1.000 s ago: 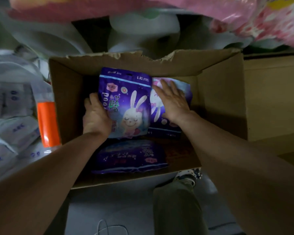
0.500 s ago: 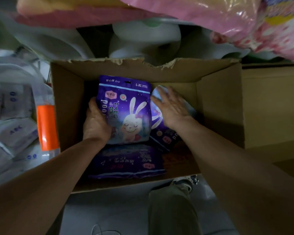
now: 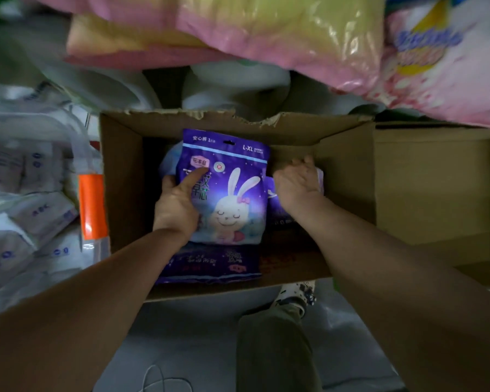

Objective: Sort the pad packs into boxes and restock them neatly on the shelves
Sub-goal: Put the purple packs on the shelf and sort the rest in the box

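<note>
An open cardboard box [image 3: 348, 176] sits on the floor in front of the person, its far flap torn along the edge. Inside it, the left hand [image 3: 178, 205] holds a purple pad pack with a white rabbit [image 3: 232, 190] upright – the thumb lies pressed across the front of the pack while the other fingers go behind its left edge, clamped on it. Just to the right, the right hand [image 3: 297, 182] rests palm-down on a second purple pack [image 3: 275, 202], which stands between the rabbit pack and the box's right wall; its fingers curl over the top of that pack, though how tightly they grip cannot be told. A third purple pack [image 3: 210, 264] lies flat on the box bottom at the near side – below the upright one. Left of the box stands a clear bag of white packs [image 3: 26, 222] with an orange strip [image 3: 92, 207], and pink and yellow wrapped bundles [image 3: 266, 38] hang overhead
</note>
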The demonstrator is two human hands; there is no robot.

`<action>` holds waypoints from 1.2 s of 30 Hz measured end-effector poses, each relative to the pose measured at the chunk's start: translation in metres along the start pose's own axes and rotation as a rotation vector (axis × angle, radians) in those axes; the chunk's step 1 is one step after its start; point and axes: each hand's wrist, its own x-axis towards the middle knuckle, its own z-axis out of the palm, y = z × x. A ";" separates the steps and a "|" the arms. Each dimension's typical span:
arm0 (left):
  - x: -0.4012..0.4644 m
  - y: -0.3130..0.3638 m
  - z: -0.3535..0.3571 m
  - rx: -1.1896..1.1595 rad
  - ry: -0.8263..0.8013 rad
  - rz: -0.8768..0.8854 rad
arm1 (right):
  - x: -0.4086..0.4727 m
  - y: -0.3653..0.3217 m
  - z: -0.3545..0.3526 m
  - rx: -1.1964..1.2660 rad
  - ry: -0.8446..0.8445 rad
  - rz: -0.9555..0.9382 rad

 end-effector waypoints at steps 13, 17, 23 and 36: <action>-0.088 0.034 -0.125 -0.330 -0.014 -0.026 | -0.159 0.054 -0.068 0.751 0.042 0.283; -0.126 0.036 -0.168 -0.343 0.029 0.007 | -0.209 0.057 -0.085 0.973 0.149 0.202; -0.172 0.032 -0.225 -0.509 0.083 0.018 | -0.261 0.057 -0.116 1.347 0.252 0.092; -0.221 0.027 -0.351 -0.520 0.342 0.214 | -0.290 0.076 -0.271 1.693 0.433 -0.240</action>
